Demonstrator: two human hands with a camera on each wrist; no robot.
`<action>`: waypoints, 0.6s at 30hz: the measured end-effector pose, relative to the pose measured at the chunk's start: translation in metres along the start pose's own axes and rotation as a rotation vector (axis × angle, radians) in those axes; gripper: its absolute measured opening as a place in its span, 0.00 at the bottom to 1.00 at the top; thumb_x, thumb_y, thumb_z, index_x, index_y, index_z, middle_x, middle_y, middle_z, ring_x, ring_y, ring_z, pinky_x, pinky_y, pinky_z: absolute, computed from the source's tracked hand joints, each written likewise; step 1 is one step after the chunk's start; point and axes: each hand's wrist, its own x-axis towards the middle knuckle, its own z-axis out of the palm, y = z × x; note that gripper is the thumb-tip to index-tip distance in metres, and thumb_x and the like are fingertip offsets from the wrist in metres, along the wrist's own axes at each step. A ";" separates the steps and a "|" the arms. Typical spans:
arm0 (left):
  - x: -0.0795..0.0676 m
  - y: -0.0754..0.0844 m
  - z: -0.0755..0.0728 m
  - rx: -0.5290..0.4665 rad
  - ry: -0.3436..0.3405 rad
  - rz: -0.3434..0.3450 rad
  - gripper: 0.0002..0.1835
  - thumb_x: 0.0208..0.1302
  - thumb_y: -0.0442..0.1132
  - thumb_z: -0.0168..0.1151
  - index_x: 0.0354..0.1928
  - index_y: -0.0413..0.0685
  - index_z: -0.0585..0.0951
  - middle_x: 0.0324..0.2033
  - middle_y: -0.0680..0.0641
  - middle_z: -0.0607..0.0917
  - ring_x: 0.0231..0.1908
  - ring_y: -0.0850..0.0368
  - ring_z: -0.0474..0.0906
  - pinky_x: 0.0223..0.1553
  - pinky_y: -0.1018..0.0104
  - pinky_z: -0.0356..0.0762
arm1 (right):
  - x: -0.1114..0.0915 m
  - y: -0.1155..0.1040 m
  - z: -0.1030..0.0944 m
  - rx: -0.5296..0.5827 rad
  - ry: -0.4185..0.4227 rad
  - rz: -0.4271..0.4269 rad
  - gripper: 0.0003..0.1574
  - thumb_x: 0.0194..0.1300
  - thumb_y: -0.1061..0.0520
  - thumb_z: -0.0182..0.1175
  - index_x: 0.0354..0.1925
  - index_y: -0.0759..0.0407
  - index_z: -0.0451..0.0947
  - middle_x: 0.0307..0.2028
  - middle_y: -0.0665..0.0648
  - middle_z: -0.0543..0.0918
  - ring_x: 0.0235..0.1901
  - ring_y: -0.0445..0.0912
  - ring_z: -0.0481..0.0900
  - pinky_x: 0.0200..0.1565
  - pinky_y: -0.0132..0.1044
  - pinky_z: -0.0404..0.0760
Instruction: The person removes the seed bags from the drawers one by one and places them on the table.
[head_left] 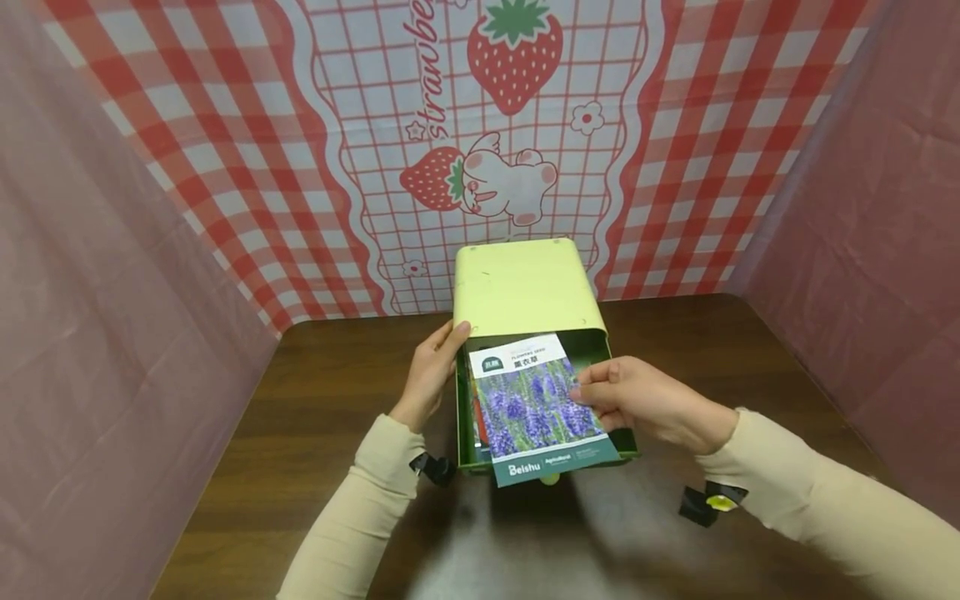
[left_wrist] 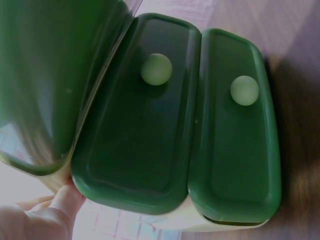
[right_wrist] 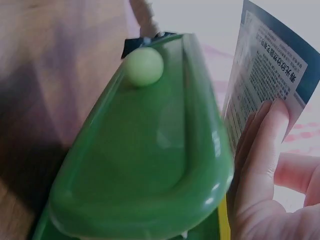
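Observation:
Between thumb and fingers, my right hand (head_left: 656,400) pinches the right edge of a lavender seed packet (head_left: 528,408). The packet, with purple flowers and a dark green lower band, lies tilted over the pulled-out green drawer (head_left: 463,417). Its printed back (right_wrist: 265,65) faces the right wrist view. My left hand (head_left: 429,379) rests against the left side of the pale yellow drawer cabinet (head_left: 528,287), thumb at the front upper edge, fingers lying along the side. Inside the drawer a red-printed packet (head_left: 481,421) shows partly; the rest is covered by the seed packet.
Below the pulled-out drawer, two pushed-in green drawers (left_wrist: 130,130) with round pale knobs (left_wrist: 156,69) show in the left wrist view. The cabinet stands on a dark wooden table (head_left: 322,417). Behind it hangs a strawberry-print cloth (head_left: 360,150); pink curtains (head_left: 97,292) flank both sides.

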 end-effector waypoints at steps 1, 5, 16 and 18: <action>0.000 0.000 0.000 0.000 0.003 -0.002 0.34 0.69 0.49 0.59 0.70 0.37 0.66 0.63 0.34 0.76 0.58 0.45 0.78 0.58 0.58 0.79 | -0.002 -0.001 0.001 0.005 -0.008 -0.004 0.18 0.70 0.55 0.59 0.45 0.71 0.74 0.34 0.56 0.88 0.32 0.44 0.87 0.40 0.41 0.88; 0.000 0.000 0.000 -0.002 0.000 -0.006 0.33 0.69 0.49 0.59 0.70 0.38 0.66 0.62 0.35 0.76 0.58 0.44 0.78 0.60 0.56 0.78 | -0.012 -0.006 0.003 -0.002 -0.012 -0.027 0.19 0.70 0.54 0.60 0.45 0.72 0.74 0.35 0.57 0.88 0.33 0.46 0.87 0.41 0.44 0.88; -0.001 -0.001 -0.002 0.018 -0.020 0.004 0.34 0.70 0.51 0.57 0.71 0.40 0.65 0.64 0.35 0.74 0.63 0.43 0.73 0.66 0.50 0.71 | -0.030 -0.025 -0.019 -0.005 0.186 -0.112 0.19 0.70 0.50 0.60 0.46 0.65 0.75 0.31 0.50 0.86 0.29 0.40 0.82 0.35 0.36 0.87; -0.001 0.000 -0.002 0.021 -0.013 -0.004 0.34 0.70 0.51 0.57 0.71 0.41 0.66 0.63 0.36 0.75 0.62 0.43 0.74 0.64 0.51 0.73 | -0.033 -0.028 -0.029 0.014 0.227 -0.132 0.16 0.70 0.49 0.59 0.44 0.61 0.79 0.30 0.48 0.85 0.28 0.39 0.81 0.34 0.35 0.86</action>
